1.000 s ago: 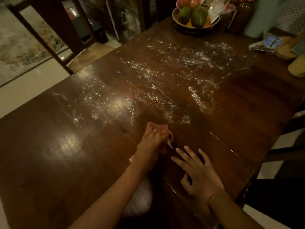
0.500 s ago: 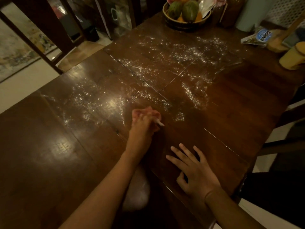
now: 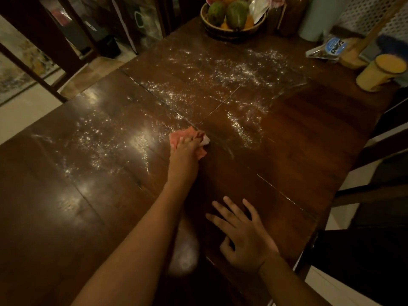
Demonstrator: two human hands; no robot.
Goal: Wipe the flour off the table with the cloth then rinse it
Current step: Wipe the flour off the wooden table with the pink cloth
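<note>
The left hand (image 3: 185, 154) covers most of the crumpled pink cloth (image 3: 179, 138). The top edge cuts off the round woven fruit basket (image 3: 231, 34). Print on the blue-labelled plastic packet (image 3: 326, 48), upper right, is unreadable. A pale blurred patch (image 3: 184, 253), lower centre, cannot be identified.

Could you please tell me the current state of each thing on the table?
cloth: bunched up, pressed onto the table.
left grip: holds the cloth.
right grip: open, fingers spread flat on the table.
flour: scattered over the middle and far end, not yet wiped.
fruit basket: upright, holding fruit.
yellow cup: standing near the right edge.
packet: lying flat.
</note>
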